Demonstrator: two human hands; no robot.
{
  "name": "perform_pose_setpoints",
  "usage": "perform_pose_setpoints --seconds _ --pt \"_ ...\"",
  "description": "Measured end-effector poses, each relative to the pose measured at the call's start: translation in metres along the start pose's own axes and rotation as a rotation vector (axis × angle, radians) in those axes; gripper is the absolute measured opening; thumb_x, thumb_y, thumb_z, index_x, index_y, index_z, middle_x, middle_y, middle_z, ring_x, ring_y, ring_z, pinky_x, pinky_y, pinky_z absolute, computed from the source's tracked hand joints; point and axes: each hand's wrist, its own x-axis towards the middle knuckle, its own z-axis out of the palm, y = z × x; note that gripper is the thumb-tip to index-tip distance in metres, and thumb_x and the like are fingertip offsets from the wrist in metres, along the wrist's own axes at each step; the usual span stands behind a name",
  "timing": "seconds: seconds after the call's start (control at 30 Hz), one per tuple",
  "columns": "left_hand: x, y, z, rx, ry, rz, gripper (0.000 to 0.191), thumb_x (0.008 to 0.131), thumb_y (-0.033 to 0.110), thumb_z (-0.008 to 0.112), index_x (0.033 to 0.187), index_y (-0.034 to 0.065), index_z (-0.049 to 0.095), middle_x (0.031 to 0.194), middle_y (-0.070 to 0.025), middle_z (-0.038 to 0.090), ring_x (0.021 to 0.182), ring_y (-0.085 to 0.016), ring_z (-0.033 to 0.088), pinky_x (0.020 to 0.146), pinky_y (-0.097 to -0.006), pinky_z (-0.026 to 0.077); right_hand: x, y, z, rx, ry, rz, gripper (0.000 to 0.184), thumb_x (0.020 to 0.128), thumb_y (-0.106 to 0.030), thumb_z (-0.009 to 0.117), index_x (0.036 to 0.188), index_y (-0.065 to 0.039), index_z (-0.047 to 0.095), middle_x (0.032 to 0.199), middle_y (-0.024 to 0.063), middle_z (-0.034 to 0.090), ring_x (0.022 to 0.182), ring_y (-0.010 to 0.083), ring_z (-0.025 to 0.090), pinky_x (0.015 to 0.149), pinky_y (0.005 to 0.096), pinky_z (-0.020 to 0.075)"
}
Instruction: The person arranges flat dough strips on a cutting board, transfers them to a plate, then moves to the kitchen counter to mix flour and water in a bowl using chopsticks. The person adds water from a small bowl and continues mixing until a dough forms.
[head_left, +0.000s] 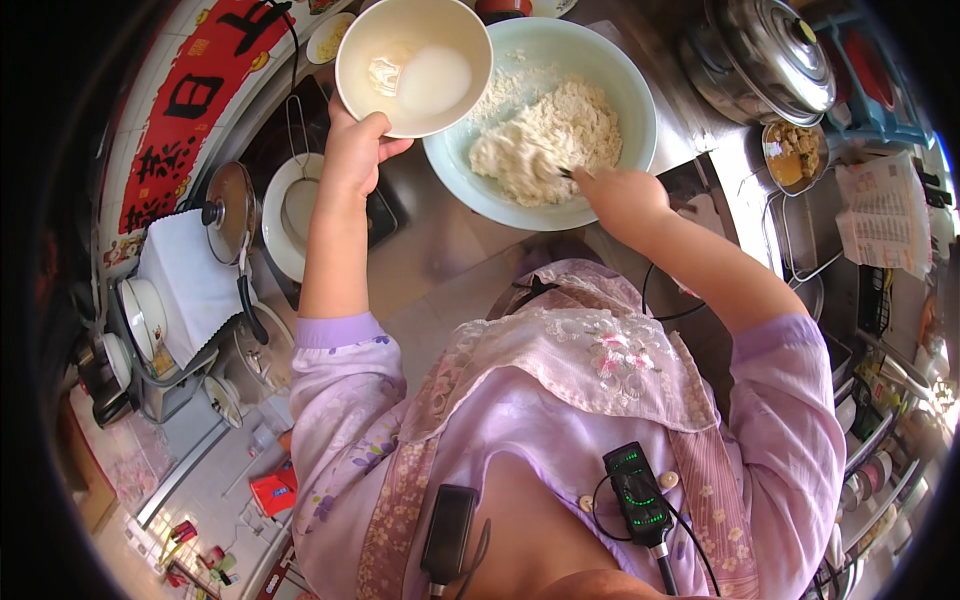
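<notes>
My left hand (364, 146) grips the rim of a cream-coloured bowl (356, 97), tilted, with some cloudy whitish liquid (435, 80) in it. This bowl overlaps the left rim of a large pale green basin (641, 112). Inside the basin lies a shaggy mass of wet dough (525, 154), with loose dry flour (506, 94) on the far left side. My right hand (619, 196) is at the basin's near right part, closed around a thin dark utensil whose other end is in the dough; its kind cannot be told.
A lidded steel pot (757, 67) stands at the far right, near a small bowl of food in orange liquid (791, 154). At left are a white bowl with a strainer (274, 225), a glass lid (229, 214) and a small dish of chopped pale food (330, 39).
</notes>
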Motion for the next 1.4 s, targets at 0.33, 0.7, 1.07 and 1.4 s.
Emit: perform_pose_setpoints --seconds 0.33,0.7,1.07,1.4 --pt "0.015 -0.003 0.009 0.063 0.088 0.172 0.068 0.07 -0.004 0.043 0.135 0.01 0.027 0.125 -0.0134 0.047 0.1 -0.024 0.059 0.067 -0.0348 0.056 0.008 -0.021 0.008 0.003 0.058 -0.066 0.049 0.084 -0.008 0.051 0.132 -0.01 0.045 0.097 0.0113 0.062 0.083 0.0287 0.065 0.065 0.0386 0.0523" --pt "0.005 -0.025 -0.005 -0.313 0.013 0.048 0.057 0.073 -0.005 0.044 0.129 0.0031 0.034 0.116 -0.0156 0.052 0.09 -0.024 0.063 0.061 -0.0324 0.058 0.098 0.034 -0.042 0.054 0.207 0.305 0.034 0.085 -0.01 0.046 0.117 -0.012 0.058 0.093 0.012 0.067 0.086 0.0306 0.066 0.071 0.0417 0.0532" --pt "0.001 -0.03 -0.007 -0.342 0.035 0.033 0.059 0.072 -0.004 0.044 0.129 0.0026 0.034 0.113 -0.0161 0.054 0.085 -0.024 0.064 0.061 -0.0323 0.059 0.045 -0.031 0.015 -0.042 0.038 -0.094 0.034 0.085 -0.009 0.051 0.119 -0.004 0.05 0.095 0.013 0.064 0.081 0.0305 0.067 0.061 0.0395 0.0537" --pt "-0.005 -0.022 -0.002 -0.36 0.022 0.028 0.054 0.072 -0.004 0.045 0.126 -0.0004 0.04 0.107 -0.0155 0.058 0.081 -0.022 0.065 0.059 -0.0309 0.059 0.115 0.03 -0.046 0.04 0.137 0.252 0.023 0.085 -0.011 0.053 0.101 -0.008 0.07 0.105 0.0113 0.067 0.098 0.0285 0.065 0.077 0.0389 0.0538"
